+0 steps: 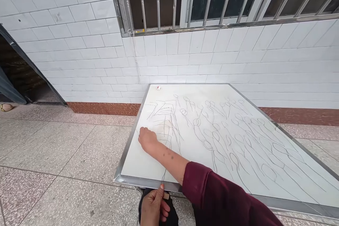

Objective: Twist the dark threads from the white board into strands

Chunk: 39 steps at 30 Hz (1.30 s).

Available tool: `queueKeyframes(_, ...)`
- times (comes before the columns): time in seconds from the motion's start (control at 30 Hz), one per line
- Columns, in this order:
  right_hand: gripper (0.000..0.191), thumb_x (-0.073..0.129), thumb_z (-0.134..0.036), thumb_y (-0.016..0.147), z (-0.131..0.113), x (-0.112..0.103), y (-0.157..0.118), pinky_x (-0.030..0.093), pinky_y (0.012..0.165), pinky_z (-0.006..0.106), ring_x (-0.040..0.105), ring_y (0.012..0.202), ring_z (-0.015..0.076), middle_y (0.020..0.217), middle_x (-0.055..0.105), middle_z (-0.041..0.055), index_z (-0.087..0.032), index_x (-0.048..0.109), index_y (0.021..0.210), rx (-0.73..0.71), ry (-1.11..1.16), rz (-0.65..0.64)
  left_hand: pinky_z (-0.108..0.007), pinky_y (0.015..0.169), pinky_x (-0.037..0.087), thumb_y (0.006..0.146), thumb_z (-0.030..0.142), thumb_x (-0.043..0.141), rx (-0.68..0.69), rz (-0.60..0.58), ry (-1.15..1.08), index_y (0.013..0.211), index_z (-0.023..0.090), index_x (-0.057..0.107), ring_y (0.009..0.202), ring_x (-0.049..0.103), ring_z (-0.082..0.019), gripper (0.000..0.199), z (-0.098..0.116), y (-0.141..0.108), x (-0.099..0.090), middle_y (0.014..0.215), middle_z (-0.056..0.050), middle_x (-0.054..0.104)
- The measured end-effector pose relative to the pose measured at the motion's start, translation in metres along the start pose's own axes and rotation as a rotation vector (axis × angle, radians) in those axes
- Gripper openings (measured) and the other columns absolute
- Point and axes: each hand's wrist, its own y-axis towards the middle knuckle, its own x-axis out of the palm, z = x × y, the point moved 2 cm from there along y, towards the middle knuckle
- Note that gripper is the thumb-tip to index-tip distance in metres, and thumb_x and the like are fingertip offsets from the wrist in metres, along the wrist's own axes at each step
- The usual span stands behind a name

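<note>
A white board (140,159) with a metal rim carries many thin dark wires or strands, several of them looped at one end. My right hand (147,139), reaching across from the right in a maroon sleeve, is closed over the board's left part; what its fingers hold is hidden. Below the near rim, my left hand (155,204) pinches the end of a thin dark strand (164,176) between thumb and finger. That strand runs up onto the board and passes under my right forearm.
A small red-and-white object (159,88) lies at the board's far left corner. Behind stands a white tiled wall (92,56) with a barred window (212,0). An open doorway (23,70) is at the left, and speckled floor tiles (87,155) surround the board.
</note>
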Motion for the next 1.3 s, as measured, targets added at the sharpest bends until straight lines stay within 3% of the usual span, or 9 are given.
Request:
queueKeyframes(0.13,0.023,0.052,-0.024,0.096,0.017,-0.013,-0.052,0.051,0.068,0.026,0.067,0.082,0.0160,0.097,0.070,0.0027,-0.020,0.056,0.118,-0.093,0.211,0.083,-0.023,0.038,0.034,0.058,0.083,0.062,0.006,-0.076,0.097,0.067,0.017,0.063,0.038,0.052,-0.014,0.067,0.005,-0.009,-0.008,0.046,-0.004,0.062)
queueKeyframes(0.23,0.024,0.050,-0.020,0.095,0.040,-0.021,-0.093,0.051,0.075,0.025,0.066,0.089,0.0146,0.101,0.069,0.0015,-0.022,0.057,0.118,-0.136,0.318,0.163,-0.022,0.036,0.028,0.056,0.081,0.065,0.033,-0.111,0.195,0.058,0.017,0.060,0.032,0.045,-0.012,0.064,0.014,-0.021,-0.023,0.038,-0.003,0.056)
queueKeyframes(0.3,0.026,0.049,-0.016,0.094,0.054,-0.026,-0.117,0.051,0.080,0.027,0.065,0.094,0.0164,0.099,0.069,0.0034,-0.022,0.059,0.117,-0.158,0.364,0.208,-0.022,0.036,0.025,0.059,0.079,0.066,0.059,-0.078,0.193,0.055,0.018,0.059,0.030,0.039,-0.010,0.061,0.028,-0.035,-0.032,0.035,0.000,0.052)
queueKeyframes(0.37,0.027,0.049,-0.014,0.092,0.064,-0.031,-0.139,0.052,0.077,0.029,0.065,0.090,0.0183,0.094,0.068,0.0051,-0.021,0.063,0.113,-0.224,0.407,0.326,-0.021,0.042,0.032,0.070,0.069,0.067,0.177,0.001,0.113,0.064,0.017,0.065,0.038,0.045,-0.009,0.053,0.051,-0.052,-0.035,0.043,0.001,0.056)
queueKeyframes(0.5,0.028,0.045,-0.015,0.093,0.075,-0.047,-0.181,0.050,0.064,0.030,0.062,0.076,0.0197,0.083,0.066,0.0059,-0.021,0.067,0.109,-0.398,0.413,0.492,-0.026,0.064,0.049,0.072,0.051,0.076,0.360,0.135,-0.098,0.105,0.016,0.072,0.074,0.064,-0.017,0.048,0.099,-0.087,-0.017,0.081,-0.007,0.074)
queueKeyframes(0.67,0.027,0.046,-0.016,0.094,0.091,-0.065,-0.221,0.051,0.064,0.029,0.060,0.070,0.0162,0.085,0.065,0.0042,-0.024,0.064,0.112,-0.460,0.613,0.377,-0.025,0.072,0.049,0.074,0.042,0.079,0.392,0.128,-0.455,0.115,0.017,0.070,0.085,0.064,-0.016,0.049,0.124,-0.109,0.023,0.103,-0.011,0.074)
queueKeyframes(0.83,0.025,0.047,-0.019,0.094,0.109,-0.071,-0.246,0.051,0.063,0.028,0.060,0.070,0.0157,0.082,0.063,0.0025,-0.026,0.063,0.112,-0.429,0.763,0.266,-0.023,0.071,0.049,0.069,0.032,0.084,0.389,0.151,-0.585,0.107,0.016,0.074,0.079,0.064,-0.014,0.043,0.123,-0.125,0.046,0.093,-0.008,0.074)
queueKeyframes(1.03,0.022,0.050,-0.032,0.096,0.119,-0.087,-0.259,0.052,0.062,0.029,0.061,0.074,0.0166,0.092,0.064,0.0050,-0.027,0.063,0.113,-0.385,0.931,0.203,-0.026,0.072,0.049,0.071,0.036,0.081,0.429,0.175,-0.370,0.105,0.015,0.075,0.076,0.064,-0.015,0.040,0.121,-0.142,0.057,0.084,-0.008,0.075)
queueKeyframes(1.3,0.014,0.060,-0.033,0.089,0.130,-0.114,-0.256,0.050,0.064,0.027,0.060,0.081,0.0166,0.094,0.064,0.0032,-0.026,0.069,0.096,-0.180,1.048,0.237,-0.029,0.070,0.048,0.076,0.042,0.075,0.424,-0.104,-0.042,0.085,0.018,0.079,0.072,0.062,-0.018,0.026,0.120,-0.147,0.090,0.076,-0.006,0.073)
